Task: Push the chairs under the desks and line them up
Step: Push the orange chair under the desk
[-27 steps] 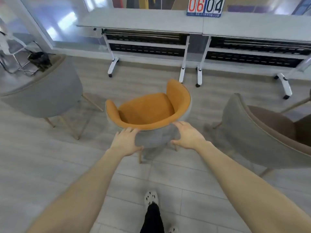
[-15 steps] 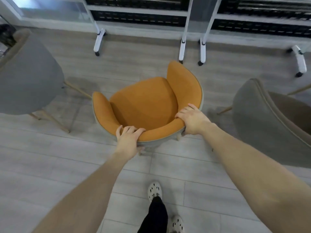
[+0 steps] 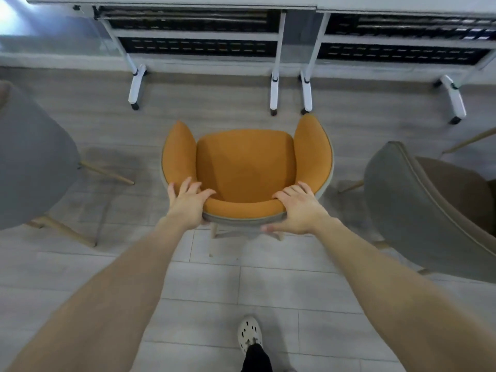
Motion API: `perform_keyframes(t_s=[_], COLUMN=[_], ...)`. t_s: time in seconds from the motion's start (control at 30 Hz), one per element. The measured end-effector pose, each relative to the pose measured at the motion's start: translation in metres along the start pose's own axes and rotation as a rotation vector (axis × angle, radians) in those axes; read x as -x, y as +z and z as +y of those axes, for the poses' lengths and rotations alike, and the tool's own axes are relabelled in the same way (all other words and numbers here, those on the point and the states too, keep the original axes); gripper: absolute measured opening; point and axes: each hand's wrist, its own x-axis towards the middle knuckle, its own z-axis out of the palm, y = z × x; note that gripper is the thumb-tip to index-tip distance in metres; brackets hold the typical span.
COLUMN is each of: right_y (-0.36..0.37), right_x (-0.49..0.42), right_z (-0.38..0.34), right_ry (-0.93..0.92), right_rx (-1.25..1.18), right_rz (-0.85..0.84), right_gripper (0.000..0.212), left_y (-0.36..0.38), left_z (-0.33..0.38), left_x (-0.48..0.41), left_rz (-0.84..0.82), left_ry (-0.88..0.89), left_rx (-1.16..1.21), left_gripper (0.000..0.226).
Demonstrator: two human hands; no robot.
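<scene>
An orange tub chair [image 3: 245,167] with a grey outer shell stands in the middle of the floor, its open front facing the left desk [image 3: 198,30]. My left hand [image 3: 188,204] grips the backrest rim at its left end, fingers over the top. On the right end of the same rim sits my right hand [image 3: 299,208], fingers on top and thumb on the grey shell. The chair's front edge lies just short of the desk's feet. A second desk [image 3: 402,33] stands to the right.
A grey chair [image 3: 32,162] with wooden legs stands at the left. Another grey chair [image 3: 418,210] with a brown seat stands at the right, close to my right arm. White castor feet [image 3: 273,92] of the desks lie ahead of the orange chair. My shoe [image 3: 249,335] is behind it.
The orange chair has turned from an angled pose to face the desk squarely and has moved closer to it. Both hands stayed on the backrest rim, and the view has tilted down.
</scene>
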Motion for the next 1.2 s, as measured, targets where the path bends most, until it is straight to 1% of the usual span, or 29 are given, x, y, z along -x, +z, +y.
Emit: perform_keyframes(t_s=[0.03, 0.07, 0.13, 0.17, 0.2, 0.23, 0.27, 0.3, 0.37, 0.43, 0.5, 0.63, 0.87, 1.07, 1.2], right_y=[-0.005, -0.008, -0.003, 0.002, 0.006, 0.009, 0.01, 0.011, 0.011, 0.016, 0.016, -0.004, -0.06, -0.112, -0.141], right_x=[0.0, 0.001, 0.003, 0.002, -0.004, -0.011, -0.02, -0.029, -0.041, -0.047, -0.056, -0.096, -0.19, -0.271, -0.326], right_z=[0.004, 0.009, 0.013, 0.012, 0.01, 0.006, 0.003, 0.0, -0.003, -0.002, 0.005, 0.035, 0.1, 0.152, 0.176], right_ry=[0.066, 0.168, 0.454, 0.586, 0.681, 0.742, 0.788, 0.832, 0.909, 0.918, 0.907, 0.886, 0.875, 0.861, 0.871], right_rx=[-0.066, -0.122, -0.195, -0.243, -0.304, -0.36, -0.408, -0.455, -0.571, -0.667, -0.705, -0.724, -0.74, -0.728, -0.727], right_rz=[-0.013, 0.017, 0.11, 0.14, 0.163, 0.185, 0.204, 0.226, 0.303, 0.398, 0.443, 0.435, 0.418, 0.363, 0.384], right_gripper=[0.106, 0.107, 0.106, 0.107, 0.11, 0.113, 0.117, 0.119, 0.119, 0.115, 0.113, 0.112, 0.112, 0.11, 0.109], left_y=[-0.009, -0.016, -0.023, -0.024, -0.023, -0.021, -0.02, -0.019, -0.014, -0.008, -0.009, -0.036, -0.093, -0.148, -0.183], left_z=[0.004, 0.008, 0.011, 0.01, 0.009, 0.01, 0.013, 0.018, 0.029, 0.034, 0.034, 0.042, 0.051, 0.056, 0.051], left_x=[-0.005, -0.007, -0.005, -0.003, -0.005, -0.009, -0.016, -0.024, -0.036, -0.045, -0.057, -0.098, -0.206, -0.3, -0.364], left_rz=[-0.034, -0.038, 0.045, 0.116, 0.179, 0.214, 0.222, 0.203, 0.194, 0.259, 0.288, 0.278, 0.262, 0.223, 0.218], left_ry=[-0.037, -0.062, -0.121, -0.191, -0.28, -0.369, -0.442, -0.495, -0.562, -0.592, -0.599, -0.601, -0.609, -0.624, -0.604], left_rx=[0.042, 0.142, 0.452, 0.655, 0.845, 0.98, 1.025, 0.999, 0.858, 0.771, 0.743, 0.751, 0.766, 0.737, 0.728], left_gripper=[0.091, 0.091, 0.085, 0.078, 0.072, 0.069, 0.07, 0.075, 0.087, 0.084, 0.077, 0.068, 0.067, 0.064, 0.063])
